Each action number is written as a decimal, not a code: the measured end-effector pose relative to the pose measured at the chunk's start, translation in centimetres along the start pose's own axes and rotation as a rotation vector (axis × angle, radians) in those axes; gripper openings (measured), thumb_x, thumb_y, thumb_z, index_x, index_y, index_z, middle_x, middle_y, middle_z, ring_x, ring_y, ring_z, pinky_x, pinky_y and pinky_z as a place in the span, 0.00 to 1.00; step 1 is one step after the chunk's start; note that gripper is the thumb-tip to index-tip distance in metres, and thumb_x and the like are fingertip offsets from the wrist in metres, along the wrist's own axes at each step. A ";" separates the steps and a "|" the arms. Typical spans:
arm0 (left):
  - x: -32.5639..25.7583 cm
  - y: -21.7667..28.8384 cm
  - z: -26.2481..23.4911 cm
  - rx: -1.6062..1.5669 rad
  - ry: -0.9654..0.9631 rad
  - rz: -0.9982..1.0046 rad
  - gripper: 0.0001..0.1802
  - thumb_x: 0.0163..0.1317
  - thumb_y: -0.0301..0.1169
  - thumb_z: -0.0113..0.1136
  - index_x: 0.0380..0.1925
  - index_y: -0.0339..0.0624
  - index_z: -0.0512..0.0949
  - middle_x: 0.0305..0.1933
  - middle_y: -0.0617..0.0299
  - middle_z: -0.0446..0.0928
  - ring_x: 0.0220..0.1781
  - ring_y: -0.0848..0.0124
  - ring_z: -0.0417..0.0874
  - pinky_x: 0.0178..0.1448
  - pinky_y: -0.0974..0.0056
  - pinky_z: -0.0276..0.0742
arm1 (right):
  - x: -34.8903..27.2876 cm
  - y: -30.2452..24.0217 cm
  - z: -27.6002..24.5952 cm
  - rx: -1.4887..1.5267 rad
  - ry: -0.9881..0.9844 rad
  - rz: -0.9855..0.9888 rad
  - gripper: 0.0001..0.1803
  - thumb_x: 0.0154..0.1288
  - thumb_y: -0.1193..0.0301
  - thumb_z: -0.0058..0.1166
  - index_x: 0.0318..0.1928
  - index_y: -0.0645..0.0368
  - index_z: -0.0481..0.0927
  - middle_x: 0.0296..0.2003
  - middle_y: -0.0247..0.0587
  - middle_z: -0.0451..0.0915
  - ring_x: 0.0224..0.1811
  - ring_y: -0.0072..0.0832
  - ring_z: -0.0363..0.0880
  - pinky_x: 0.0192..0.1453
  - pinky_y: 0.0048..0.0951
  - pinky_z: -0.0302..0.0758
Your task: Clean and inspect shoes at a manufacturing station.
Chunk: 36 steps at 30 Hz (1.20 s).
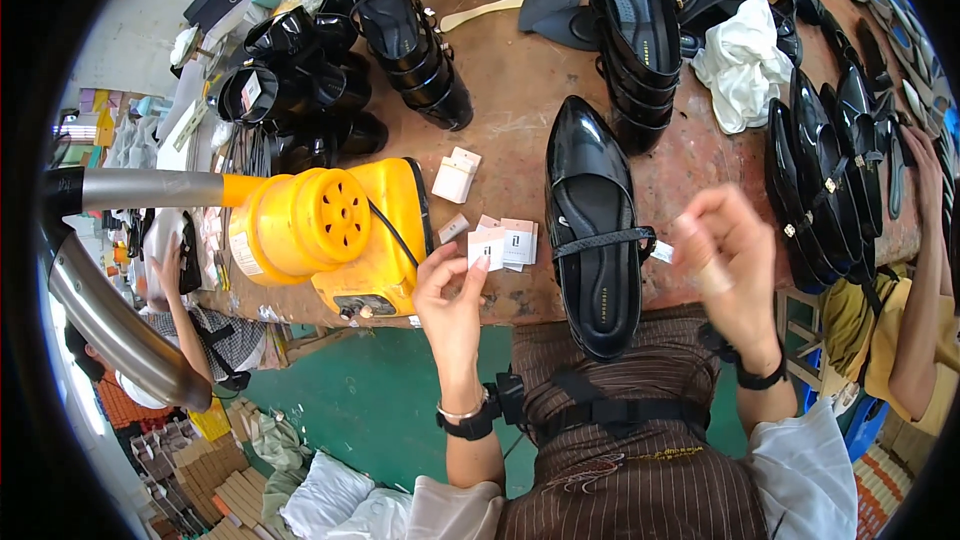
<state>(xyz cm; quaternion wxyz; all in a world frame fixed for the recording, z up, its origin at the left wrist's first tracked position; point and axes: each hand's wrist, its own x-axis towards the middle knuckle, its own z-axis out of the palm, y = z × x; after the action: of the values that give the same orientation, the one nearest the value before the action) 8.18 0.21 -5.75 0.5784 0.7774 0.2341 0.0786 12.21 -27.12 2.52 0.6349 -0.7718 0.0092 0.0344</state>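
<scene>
Black and glossy, a flat strapped shoe (590, 230) is lying at the bench's (520, 90) near edge, its heel end overhanging toward the person's lap. Just left of it, the left hand (452, 305) is pinching a small white tag (486, 248) between thumb and fingertips, holding it up over the near edge beside a little pile of similar white tags (516, 240). The right hand (728, 265) is hovering just right of the shoe's strap, fingers curled narrowly; it is blurred, so I cannot tell whether it is gripping anything, though a small white tag at the buckle (662, 252) is showing between it and the shoe. A yellow heat blower (335, 230) is sitting at the near left corner, close to the left hand. More black shoes are crowding the far left corner (400, 40) and the right edge (825, 180), and a white cloth (742, 60) is resting toward the far right. Another person's arm (925, 270) is reaching in at the right edge.
</scene>
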 end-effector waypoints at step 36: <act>-5.7 8.8 2.9 0.438 -0.218 0.926 0.13 0.44 0.21 0.73 0.33 0.42 0.87 0.33 0.63 0.83 0.36 0.65 0.84 0.38 0.64 0.80 | -0.7 0.2 -1.3 0.510 -0.607 0.267 0.05 0.68 0.78 0.60 0.42 0.67 0.84 0.41 0.41 0.87 0.40 0.22 0.85 0.46 0.24 0.80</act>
<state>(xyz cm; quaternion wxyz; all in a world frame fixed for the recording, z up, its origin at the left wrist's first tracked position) 6.72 -6.85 2.41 0.3282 0.9059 -0.1848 0.1938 11.55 -28.46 2.64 0.7694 -0.5368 -0.0702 0.3391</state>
